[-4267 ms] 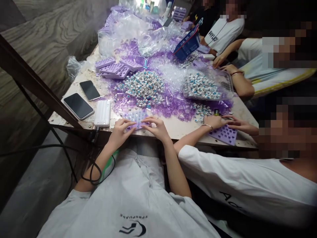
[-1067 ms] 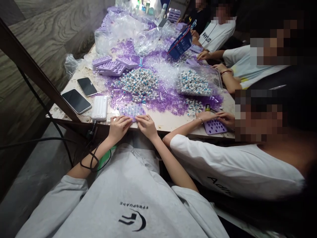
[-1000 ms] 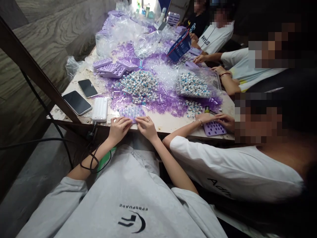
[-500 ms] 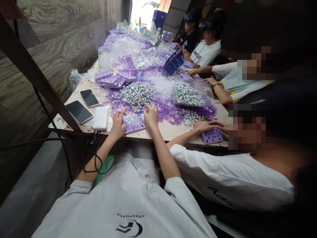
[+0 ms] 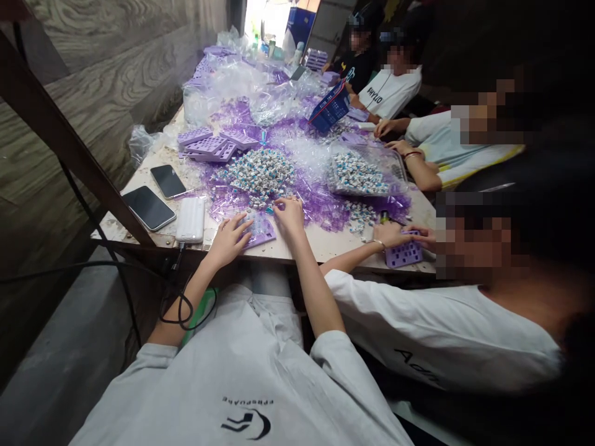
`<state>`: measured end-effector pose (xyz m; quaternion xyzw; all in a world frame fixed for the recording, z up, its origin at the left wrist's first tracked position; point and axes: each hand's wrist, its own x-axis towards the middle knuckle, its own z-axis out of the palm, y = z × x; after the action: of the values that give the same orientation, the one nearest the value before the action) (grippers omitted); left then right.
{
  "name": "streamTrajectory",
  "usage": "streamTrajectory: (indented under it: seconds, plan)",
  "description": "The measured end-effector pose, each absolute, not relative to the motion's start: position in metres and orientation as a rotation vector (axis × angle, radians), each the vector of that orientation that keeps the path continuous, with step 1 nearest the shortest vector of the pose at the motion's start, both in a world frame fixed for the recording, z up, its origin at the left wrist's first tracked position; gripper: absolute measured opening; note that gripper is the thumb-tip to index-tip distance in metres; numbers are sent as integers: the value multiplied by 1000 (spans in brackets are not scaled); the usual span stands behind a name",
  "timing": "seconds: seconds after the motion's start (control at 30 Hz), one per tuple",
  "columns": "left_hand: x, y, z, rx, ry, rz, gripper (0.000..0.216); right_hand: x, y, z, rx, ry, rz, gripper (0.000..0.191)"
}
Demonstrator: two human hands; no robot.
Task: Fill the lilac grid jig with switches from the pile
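My left hand (image 5: 229, 238) lies with its fingers spread over the left side of a purple tray with holes (image 5: 263, 233). Clear pieces fill much of the tray, and the fingers cover part of it. Just beyond the tray's right end is my right hand (image 5: 290, 217), its thumb and fingers drawn together at the near edge of a heap of small white and blue parts (image 5: 263, 173). Whatever is between those fingertips is too small to name. Clear and purple-tinted tubes (image 5: 320, 207) are scattered around the heap.
Left of my hands lie a white power bank (image 5: 190, 220) with a cable and two phones (image 5: 149, 209). Purple trays (image 5: 207, 147) are stacked behind. A clear bag of parts (image 5: 357, 173) and a blue basket (image 5: 330, 108) stand right. A co-worker's hand (image 5: 388, 235) works close by.
My left hand has opened out and come down over the tray, its fingers now spread. The right hand stays by the heap with its fingers together. The view has shifted slightly.
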<state>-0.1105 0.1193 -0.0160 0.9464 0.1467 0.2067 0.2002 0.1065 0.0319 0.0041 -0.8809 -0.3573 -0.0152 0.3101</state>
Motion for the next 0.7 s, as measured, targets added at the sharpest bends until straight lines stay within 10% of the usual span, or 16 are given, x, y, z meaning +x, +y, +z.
streamTrajectory:
  seconds: [0.7]
  plan:
    - [-115, 108, -17, 2635, 464, 584, 45, 99, 13, -8, -2425, -795, -214, 17]
